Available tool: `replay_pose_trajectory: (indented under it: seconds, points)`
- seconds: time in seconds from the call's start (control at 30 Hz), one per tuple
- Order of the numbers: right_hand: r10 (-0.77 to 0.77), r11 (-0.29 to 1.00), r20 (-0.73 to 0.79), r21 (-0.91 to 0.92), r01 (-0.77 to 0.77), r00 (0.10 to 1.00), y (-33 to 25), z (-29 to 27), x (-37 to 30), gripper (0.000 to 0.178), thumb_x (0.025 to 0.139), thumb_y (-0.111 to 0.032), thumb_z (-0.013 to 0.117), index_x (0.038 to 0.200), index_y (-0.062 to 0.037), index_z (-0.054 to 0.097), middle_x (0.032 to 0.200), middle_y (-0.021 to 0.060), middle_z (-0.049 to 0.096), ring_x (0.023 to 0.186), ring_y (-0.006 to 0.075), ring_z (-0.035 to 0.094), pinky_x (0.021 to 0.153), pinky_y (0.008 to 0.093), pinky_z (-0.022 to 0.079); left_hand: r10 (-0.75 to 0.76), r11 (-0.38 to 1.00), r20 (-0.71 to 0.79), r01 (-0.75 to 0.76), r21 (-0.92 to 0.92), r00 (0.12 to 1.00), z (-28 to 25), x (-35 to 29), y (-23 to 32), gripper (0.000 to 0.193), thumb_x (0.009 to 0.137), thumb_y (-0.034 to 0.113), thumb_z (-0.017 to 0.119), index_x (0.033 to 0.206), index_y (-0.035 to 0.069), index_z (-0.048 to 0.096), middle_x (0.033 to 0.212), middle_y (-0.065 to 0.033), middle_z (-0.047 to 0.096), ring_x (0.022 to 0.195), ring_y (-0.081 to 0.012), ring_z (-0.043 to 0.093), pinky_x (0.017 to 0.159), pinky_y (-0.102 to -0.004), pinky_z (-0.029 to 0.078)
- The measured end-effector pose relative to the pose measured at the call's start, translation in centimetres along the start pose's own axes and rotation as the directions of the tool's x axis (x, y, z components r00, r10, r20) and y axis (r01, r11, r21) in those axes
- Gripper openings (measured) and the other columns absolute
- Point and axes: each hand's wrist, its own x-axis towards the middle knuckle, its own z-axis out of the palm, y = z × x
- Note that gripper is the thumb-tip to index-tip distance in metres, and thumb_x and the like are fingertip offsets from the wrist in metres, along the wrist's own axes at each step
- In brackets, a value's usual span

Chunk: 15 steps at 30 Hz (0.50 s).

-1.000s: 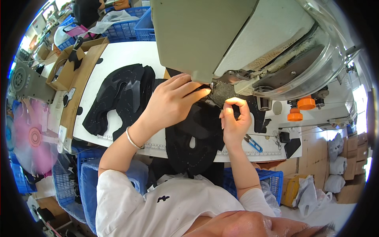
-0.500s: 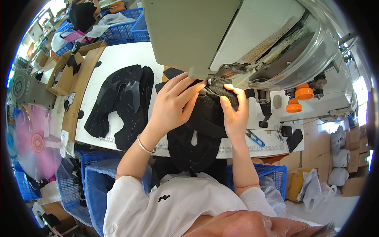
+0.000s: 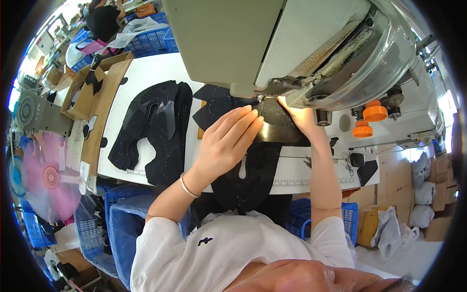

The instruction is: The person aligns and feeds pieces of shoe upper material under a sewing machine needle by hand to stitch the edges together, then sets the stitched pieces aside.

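Note:
Under the head of a sewing machine (image 3: 221, 44) lies a black shoe upper (image 3: 279, 117) with a mesh-textured panel and a shiny lower band. My left hand (image 3: 231, 141) rests on its left part, fingers straight and side by side, pressing it flat. At the upper's right edge is my right hand (image 3: 302, 119), closed on that edge, with some of its fingers hidden by the piece and the machine. The needle area sits just above the mesh panel. More of the black work, a part with a slot (image 3: 245, 182), hangs toward me over the table's front edge.
A stack of black shoe uppers (image 3: 153, 129) lies left on the white table (image 3: 126, 102). Beyond are a cardboard box (image 3: 80, 100) and a pink fan (image 3: 50, 177). Orange thread knobs (image 3: 374, 111) jut out at right, near a dark phone-like slab (image 3: 368, 173). Blue crates (image 3: 350, 219) stand below.
The upper has been turned and spread out under the needle. My left hand has flattened and moved slightly down; my right hand has shifted right and up along the edge.

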Motion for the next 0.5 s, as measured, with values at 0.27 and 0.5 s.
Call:
replay_pose_trajectory:
  seconds: [0.27,0.5]
  points:
    - [0.042,0.971,-0.007,-0.237,-0.043,0.999,4.8,-0.9,1.7,0.034,0.083,-0.033,0.08,0.091,-0.0021,0.066,0.088,0.0046,0.067,0.081,0.0189,0.061,0.074,0.0351,0.05,-0.046,0.996,-0.069,0.051,0.072,0.997,1.4,0.0,0.5,0.043,0.059,0.001,0.068,0.102,-0.002,0.069,0.104,-0.0125,0.066,0.103,-0.0292,0.065,0.088,-0.0374,0.056]
    - [-0.256,0.929,-0.028,-0.283,0.238,0.966,4.5,-1.7,2.9,0.038,0.08,-0.033,0.082,0.098,-0.0043,0.065,0.092,0.0054,0.066,0.086,0.0196,0.061,0.076,0.0362,0.051,-0.07,0.994,-0.075,0.076,0.081,0.995,1.7,-0.2,0.7,0.045,0.059,0.001,0.069,0.104,-0.002,0.069,0.105,-0.012,0.066,0.104,-0.0286,0.065,0.09,-0.0376,0.055]
